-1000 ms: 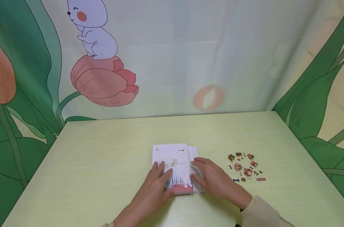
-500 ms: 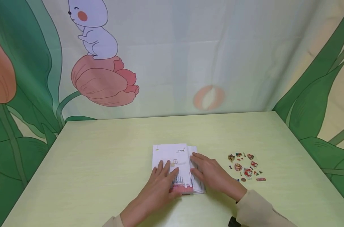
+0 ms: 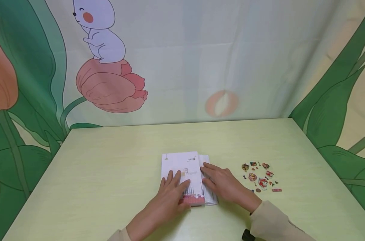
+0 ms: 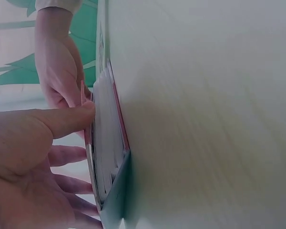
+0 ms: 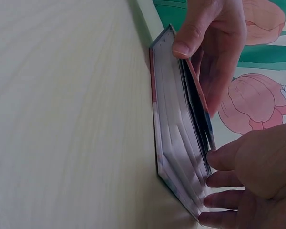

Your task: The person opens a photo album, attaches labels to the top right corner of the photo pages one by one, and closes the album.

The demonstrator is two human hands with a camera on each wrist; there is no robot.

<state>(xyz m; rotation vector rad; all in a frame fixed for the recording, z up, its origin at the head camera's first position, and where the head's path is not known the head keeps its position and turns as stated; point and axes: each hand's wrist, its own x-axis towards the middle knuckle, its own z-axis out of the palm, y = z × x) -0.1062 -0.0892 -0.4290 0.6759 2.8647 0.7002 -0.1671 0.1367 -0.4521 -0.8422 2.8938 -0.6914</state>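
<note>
A thick photo album [image 3: 179,160] with a white illustrated cover and a reddish lower band lies on the table. Its inner pages and back cover [image 3: 204,160] jut out to the right from beneath the front cover. My left hand [image 3: 169,196] rests on the lower left of that cover, fingers spread and nearly straight. In the left wrist view, its thumb lies by the cover's near edge. Fingertips of my right hand [image 3: 224,183] touch the cover's right edge and the pages. Seen in the right wrist view, the page block [image 5: 174,119] fans slightly under the cover.
Several small cartoon stickers [image 3: 263,183] are scattered right of the album. The pale wooden table [image 3: 116,160] reaches back to a printed curtain [image 3: 170,67]. A black object [image 3: 248,235] shows below the right sleeve.
My left hand has slid a little to the right over the cover. The right hand has shifted slightly along the album's right side. The album has hardly moved.
</note>
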